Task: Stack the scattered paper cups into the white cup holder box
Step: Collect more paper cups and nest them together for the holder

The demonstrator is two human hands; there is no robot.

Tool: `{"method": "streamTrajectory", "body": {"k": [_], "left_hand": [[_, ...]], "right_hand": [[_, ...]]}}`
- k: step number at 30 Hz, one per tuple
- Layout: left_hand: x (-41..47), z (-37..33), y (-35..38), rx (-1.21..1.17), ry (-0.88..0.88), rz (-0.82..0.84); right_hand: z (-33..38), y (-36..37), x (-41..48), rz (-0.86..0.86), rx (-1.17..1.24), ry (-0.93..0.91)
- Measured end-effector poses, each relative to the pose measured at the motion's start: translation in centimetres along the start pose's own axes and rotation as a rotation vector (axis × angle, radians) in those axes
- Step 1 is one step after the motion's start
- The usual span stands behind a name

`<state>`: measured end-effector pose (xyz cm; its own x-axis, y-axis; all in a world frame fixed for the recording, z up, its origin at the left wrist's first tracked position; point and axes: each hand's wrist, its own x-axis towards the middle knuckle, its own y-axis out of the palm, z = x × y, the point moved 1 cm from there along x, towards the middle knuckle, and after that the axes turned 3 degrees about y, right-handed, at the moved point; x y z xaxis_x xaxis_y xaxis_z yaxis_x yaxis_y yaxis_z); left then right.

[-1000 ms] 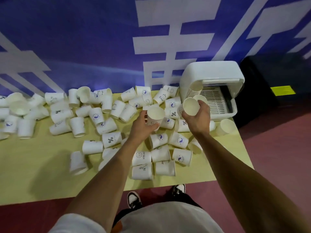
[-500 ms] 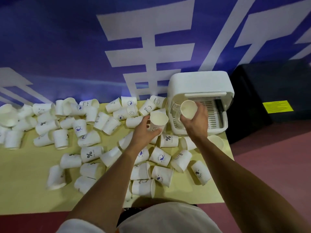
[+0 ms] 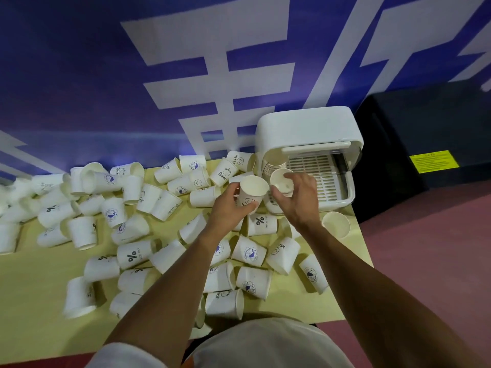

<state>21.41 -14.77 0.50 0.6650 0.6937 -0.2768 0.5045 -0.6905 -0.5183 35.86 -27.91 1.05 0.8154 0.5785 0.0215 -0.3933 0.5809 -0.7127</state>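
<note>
Yellow table (image 3: 32, 282) strewn with scattered paper cups (image 3: 135, 254) from nine to five o'clock. The white cup holder box (image 3: 308, 128) stands at two o'clock, with stacked cups (image 3: 275, 163) inside its left side. The left hand (image 3: 228, 212) wraps curled fingers round an upright cup (image 3: 252, 185); the right hand (image 3: 299, 199) grips a second cup (image 3: 280, 177) at the box's mouth.

Free room over the slatted tray (image 3: 318, 179) in the right half of the white cup holder box (image 3: 308, 128), nested stack (image 3: 273, 162) filling its left, scattered paper cups (image 3: 132, 257) crowding the approach, bare table (image 3: 34, 288) only near left.
</note>
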Motion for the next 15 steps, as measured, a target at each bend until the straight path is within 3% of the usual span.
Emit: {"method": "streamTrajectory", "body": {"k": [15], "left_hand": [[-0.4,-2.7,0.0,-0.024,0.116,0.065]], "right_hand": [[2.9,-0.6,-0.8,0.163,0.225,0.08]]}}
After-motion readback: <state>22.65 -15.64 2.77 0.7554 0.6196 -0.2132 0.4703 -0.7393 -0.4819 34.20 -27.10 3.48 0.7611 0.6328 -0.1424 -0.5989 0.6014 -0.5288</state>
